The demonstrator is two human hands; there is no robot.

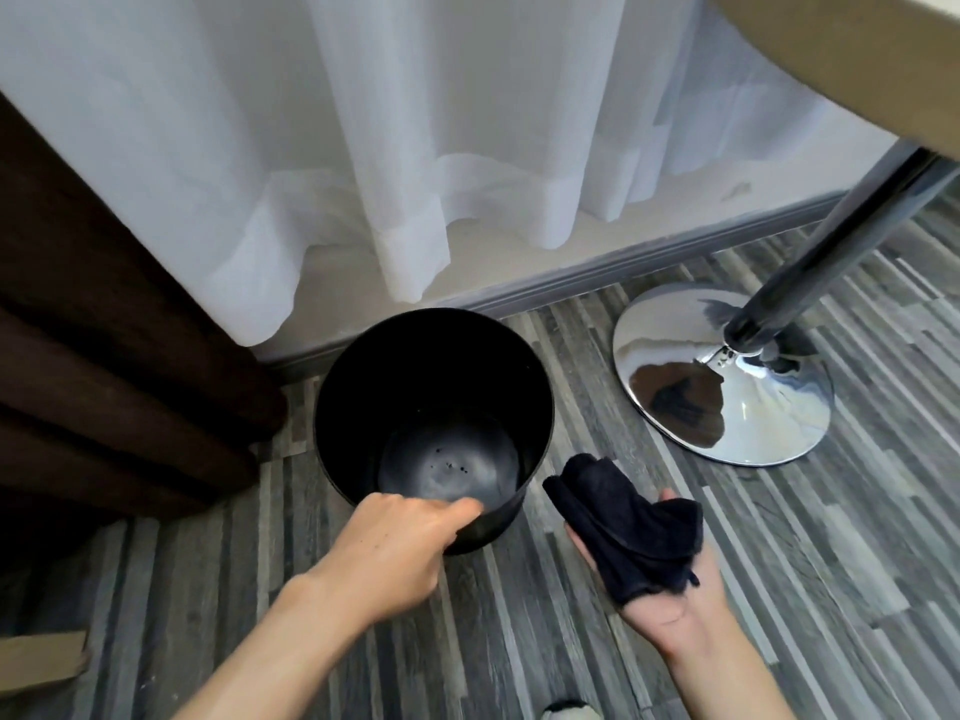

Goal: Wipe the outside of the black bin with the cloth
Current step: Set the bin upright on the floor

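A round black bin (363, 387) stands upright on the striped grey floor near the wall, empty, with a few specks on its bottom. My left hand (400, 543) grips the bin's near rim, thumb over the edge. To the right of the bin, my right hand (670, 605) is held palm up with a folded dark navy cloth (628, 527) lying across the palm and fingers. The cloth is a little apart from the bin's right side.
A white sheer curtain (363, 148) hangs behind the bin and a dark brown curtain (104, 356) to its left. A chrome table base (727, 402) with its pole (841, 241) stands at the right under a tabletop (857, 54). A piece of cardboard (41, 662) lies at lower left.
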